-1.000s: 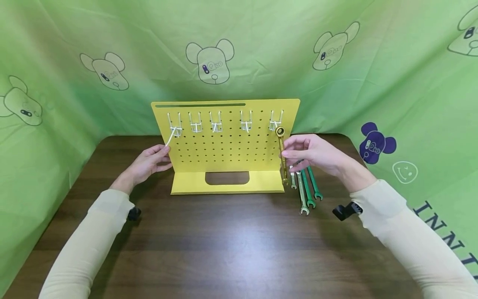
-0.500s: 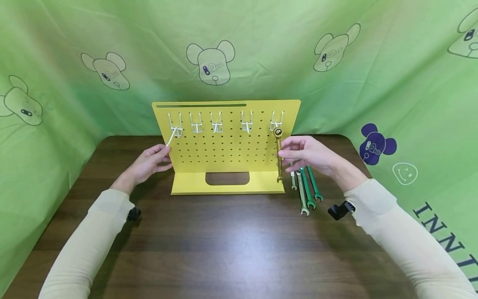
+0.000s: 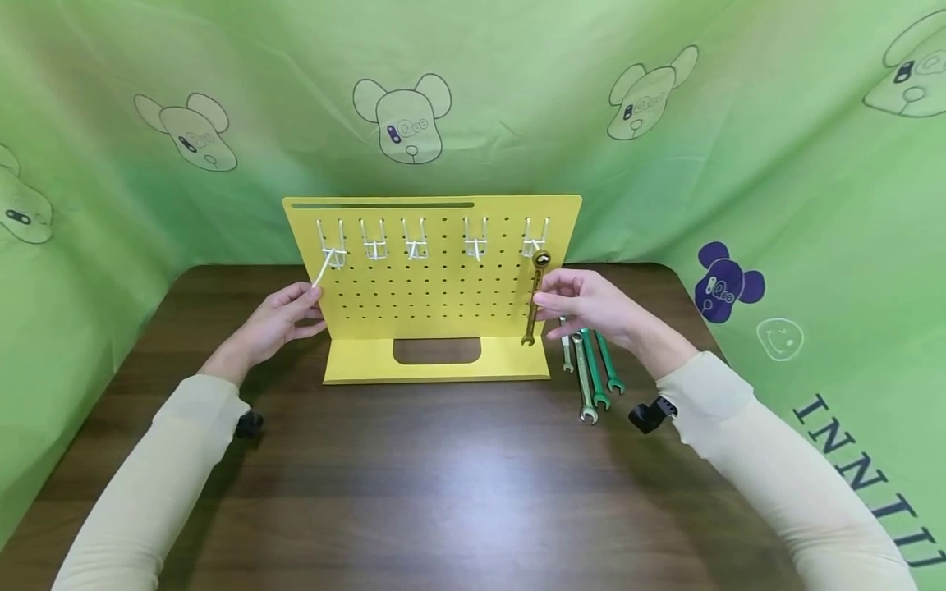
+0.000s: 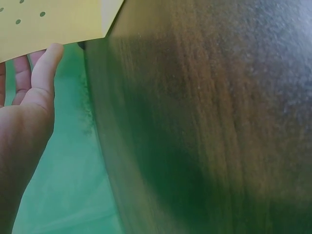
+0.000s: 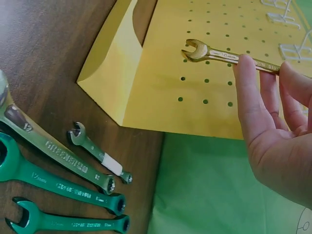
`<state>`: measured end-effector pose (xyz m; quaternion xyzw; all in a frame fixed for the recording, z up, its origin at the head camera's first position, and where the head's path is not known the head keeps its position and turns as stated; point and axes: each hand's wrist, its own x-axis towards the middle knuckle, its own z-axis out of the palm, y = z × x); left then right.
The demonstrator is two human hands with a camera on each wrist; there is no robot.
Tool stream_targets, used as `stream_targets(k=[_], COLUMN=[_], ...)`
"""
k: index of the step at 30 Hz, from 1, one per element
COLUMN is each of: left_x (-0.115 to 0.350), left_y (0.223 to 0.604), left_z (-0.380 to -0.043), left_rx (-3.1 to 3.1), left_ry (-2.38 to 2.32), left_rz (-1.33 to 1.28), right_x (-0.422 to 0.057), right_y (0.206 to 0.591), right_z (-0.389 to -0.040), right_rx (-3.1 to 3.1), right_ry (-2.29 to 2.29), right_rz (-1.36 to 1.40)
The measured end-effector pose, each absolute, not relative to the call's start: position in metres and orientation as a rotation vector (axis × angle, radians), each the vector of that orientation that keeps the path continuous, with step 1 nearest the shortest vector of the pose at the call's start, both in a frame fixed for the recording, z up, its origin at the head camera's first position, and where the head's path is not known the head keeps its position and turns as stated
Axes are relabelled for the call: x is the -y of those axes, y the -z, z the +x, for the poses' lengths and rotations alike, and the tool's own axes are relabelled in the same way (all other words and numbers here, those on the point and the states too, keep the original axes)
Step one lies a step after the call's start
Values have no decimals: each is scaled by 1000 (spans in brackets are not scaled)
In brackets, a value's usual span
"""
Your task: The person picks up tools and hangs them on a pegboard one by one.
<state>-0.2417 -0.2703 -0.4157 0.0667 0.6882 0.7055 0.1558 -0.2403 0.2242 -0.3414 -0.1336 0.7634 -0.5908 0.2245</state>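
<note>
My left hand (image 3: pixel 284 316) holds the left edge of a yellow pegboard (image 3: pixel 399 328), thumb near the front and fingers behind it. The left wrist view shows that thumb (image 4: pixel 48 68) at the board's edge. My right hand (image 3: pixel 591 304) pinches a gold combination wrench (image 3: pixel 535 291) between thumb and fingers. Its ring end points up, just below the rightmost white hook (image 3: pixel 534 245). In the right wrist view the wrench's open jaw end (image 5: pixel 197 51) overlaps the perforated panel. Several other white hooks line the board's upper part, among them the leftmost hook (image 3: pixel 325 261).
Right of the board, several wrenches lie on the dark wood table (image 3: pixel 414 476): a small one with a white band (image 5: pixel 112 164), a larger silver one (image 5: pixel 58 153) and two green ones, the longer green wrench (image 5: pixel 63 187) in the middle. A green curtain (image 3: pixel 517 123) surrounds the table.
The gold wrench's lower end has swung left and up, over the board's face, as my right hand moved left. My left hand keeps its hold. The head view has shifted slightly.
</note>
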Motion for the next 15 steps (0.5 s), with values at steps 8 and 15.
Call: stream_targets(k=[8, 15], left_x=[273, 271], left_y=[416, 417], left_z=[-240, -243], left_rx=[-1948, -1956], left_ry=[-2062, -2075], left_rz=[206, 185], right_x=[-221, -222], right_y=[346, 345], right_z=[-243, -245], right_rx=[-2110, -2111], right_ry=[1642, 1643], right_rz=[-347, -342])
